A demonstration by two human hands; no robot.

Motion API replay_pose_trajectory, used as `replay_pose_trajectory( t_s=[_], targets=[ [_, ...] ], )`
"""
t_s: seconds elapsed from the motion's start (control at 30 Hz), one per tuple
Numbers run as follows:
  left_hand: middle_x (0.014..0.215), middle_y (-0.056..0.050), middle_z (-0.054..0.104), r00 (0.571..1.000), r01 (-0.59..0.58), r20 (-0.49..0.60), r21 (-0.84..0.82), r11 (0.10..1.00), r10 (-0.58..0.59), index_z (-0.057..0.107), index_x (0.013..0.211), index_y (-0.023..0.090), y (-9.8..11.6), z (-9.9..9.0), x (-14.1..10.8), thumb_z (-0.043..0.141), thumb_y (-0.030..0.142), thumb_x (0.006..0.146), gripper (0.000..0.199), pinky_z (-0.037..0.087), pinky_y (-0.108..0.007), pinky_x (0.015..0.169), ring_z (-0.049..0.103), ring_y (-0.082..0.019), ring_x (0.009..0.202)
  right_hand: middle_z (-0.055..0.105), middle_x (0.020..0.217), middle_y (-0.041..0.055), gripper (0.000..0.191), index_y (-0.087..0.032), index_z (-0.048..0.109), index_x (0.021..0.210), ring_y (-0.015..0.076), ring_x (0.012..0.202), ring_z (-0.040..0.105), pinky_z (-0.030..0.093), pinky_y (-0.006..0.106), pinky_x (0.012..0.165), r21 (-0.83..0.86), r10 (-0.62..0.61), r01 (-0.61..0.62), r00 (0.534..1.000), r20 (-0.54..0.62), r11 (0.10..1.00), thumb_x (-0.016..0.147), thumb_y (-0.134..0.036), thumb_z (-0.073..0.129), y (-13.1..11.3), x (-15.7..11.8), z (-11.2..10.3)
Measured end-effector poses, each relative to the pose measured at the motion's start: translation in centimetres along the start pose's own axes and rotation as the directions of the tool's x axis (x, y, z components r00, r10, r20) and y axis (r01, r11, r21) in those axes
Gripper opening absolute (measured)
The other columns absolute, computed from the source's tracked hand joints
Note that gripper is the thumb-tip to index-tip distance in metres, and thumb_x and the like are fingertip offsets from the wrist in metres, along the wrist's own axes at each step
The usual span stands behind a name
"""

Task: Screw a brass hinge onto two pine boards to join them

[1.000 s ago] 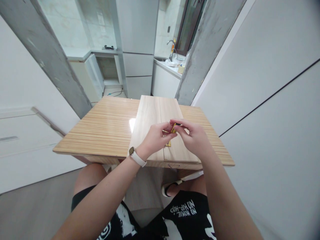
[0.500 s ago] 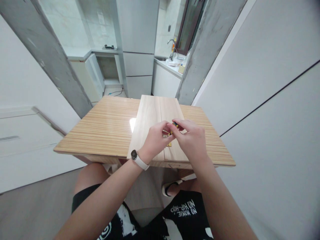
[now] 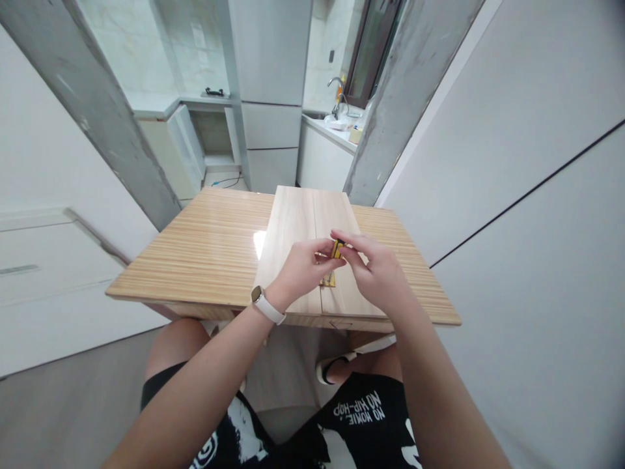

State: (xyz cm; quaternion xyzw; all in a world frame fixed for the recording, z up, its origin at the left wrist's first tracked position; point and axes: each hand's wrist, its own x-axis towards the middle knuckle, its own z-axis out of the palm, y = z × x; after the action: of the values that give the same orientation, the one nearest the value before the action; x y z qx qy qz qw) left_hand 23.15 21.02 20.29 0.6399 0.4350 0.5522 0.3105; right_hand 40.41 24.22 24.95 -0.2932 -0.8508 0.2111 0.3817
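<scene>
Over the pale wooden boards [image 3: 293, 225], both hands meet at a small yellow-and-black boxy object [image 3: 338, 248]; its exact kind is too small to tell. My left hand [image 3: 307, 264], with a pale-strapped watch [image 3: 267, 306] on its wrist, pinches the object from the left between thumb and fingers. From the right, my right hand [image 3: 375, 264] has its thumb and fingertips closed on the object's other side. Just below the fingers, a gold-coloured metal piece like a hinge [image 3: 329, 280] lies at the seam of the two boards, partly hidden by my left hand.
The boards lie across a striped wooden table [image 3: 209, 247]. Beyond it stand a tall grey fridge [image 3: 268, 78], a counter with an open cabinet door [image 3: 188, 140] and a sink tap [image 3: 336, 94]. A white panel [image 3: 527, 195] rises close on the right.
The yellow-and-black object has turned and shows more between the fingers. My right hand has loosened a little and shifted right. More of the gold metal piece is visible.
</scene>
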Motion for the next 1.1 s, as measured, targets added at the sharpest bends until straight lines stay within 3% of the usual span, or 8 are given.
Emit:
replay_pose_trajectory(
  t_s=[0.2, 0.4, 0.63, 0.83, 1.0, 1.1],
  targets=[
    [0.100, -0.006, 0.080, 0.998, 0.001, 0.062, -0.015, 1.000, 0.000, 0.077, 0.104, 0.016, -0.1, -0.4, -0.1, 0.073, 0.025, 0.094, 0.014, 0.061, -0.031, 0.084, 0.075, -0.020, 0.094, 0.083, 0.112, 0.0056, 0.024, -0.026, 0.081, 0.115, 0.0244, 0.095, 0.077, 0.061, 0.041, 0.089, -0.054, 0.041, -0.049, 0.990, -0.138, 0.997, 0.094, -0.022, 0.068, -0.1, -0.1, 0.6],
    [0.105, -0.008, 0.077, 0.999, 0.003, -0.046, 0.050, 0.999, -0.001, 0.072, 0.110, 0.017, -0.3, 0.0, -0.6, 0.083, 0.024, 0.085, 0.028, 0.064, -0.033, 0.083, 0.074, -0.019, 0.094, 0.082, 0.096, 0.0042, 0.016, -0.024, 0.079, 0.106, 0.0226, 0.083, 0.076, 0.058, 0.038, 0.081, -0.072, 0.080, -0.096, 0.978, -0.190, 0.993, 0.092, -0.028, 0.072, -0.3, 0.0, 0.9],
    [0.091, -0.003, 0.074, 0.992, -0.036, -0.110, 0.188, 0.982, 0.058, 0.068, 0.095, 0.018, -0.2, 1.2, -0.8, 0.078, 0.022, 0.089, 0.012, 0.060, -0.029, 0.074, 0.071, -0.016, 0.083, 0.070, 0.075, -0.0005, 0.016, -0.022, 0.069, 0.084, 0.0178, 0.071, 0.067, 0.050, 0.031, 0.069, -0.075, 0.118, -0.140, 0.963, -0.242, 0.987, 0.090, -0.034, 0.077, -1.0, -0.1, 1.1],
    [0.089, -0.002, 0.076, 0.995, -0.020, -0.095, 0.131, 0.991, 0.033, 0.070, 0.091, 0.017, 0.0, 1.2, -0.8, 0.072, 0.014, 0.089, 0.005, 0.058, -0.027, 0.076, 0.072, -0.016, 0.084, 0.065, 0.072, -0.0017, 0.024, -0.023, 0.059, 0.077, 0.0162, 0.069, 0.062, 0.045, 0.030, 0.066, -0.112, 0.107, -0.146, 0.950, -0.295, 0.983, 0.090, -0.033, 0.076, -1.3, -0.4, 1.7],
    [0.094, -0.004, 0.077, 0.999, -0.035, -0.018, 0.026, 0.999, 0.035, 0.073, 0.095, 0.017, 0.0, 0.6, -0.4, 0.071, 0.020, 0.093, 0.005, 0.058, -0.026, 0.077, 0.072, -0.016, 0.088, 0.068, 0.077, 0.0000, 0.023, -0.023, 0.060, 0.081, 0.0184, 0.073, 0.064, 0.048, 0.032, 0.069, -0.134, 0.119, -0.160, 0.955, -0.270, 0.978, 0.091, -0.037, 0.076, -1.0, -0.4, 1.5],
    [0.095, -0.005, 0.078, 0.999, -0.018, 0.034, 0.011, 1.000, 0.018, 0.075, 0.098, 0.016, -0.3, 0.0, -0.1, 0.073, 0.027, 0.093, 0.012, 0.058, -0.028, 0.080, 0.072, -0.017, 0.088, 0.077, 0.108, 0.0067, 0.021, -0.023, 0.070, 0.113, 0.0222, 0.093, 0.071, 0.055, 0.037, 0.083, -0.052, 0.088, -0.096, 0.988, -0.126, 0.994, 0.096, -0.035, 0.070, -0.6, -0.3, 0.6]
  ],
)
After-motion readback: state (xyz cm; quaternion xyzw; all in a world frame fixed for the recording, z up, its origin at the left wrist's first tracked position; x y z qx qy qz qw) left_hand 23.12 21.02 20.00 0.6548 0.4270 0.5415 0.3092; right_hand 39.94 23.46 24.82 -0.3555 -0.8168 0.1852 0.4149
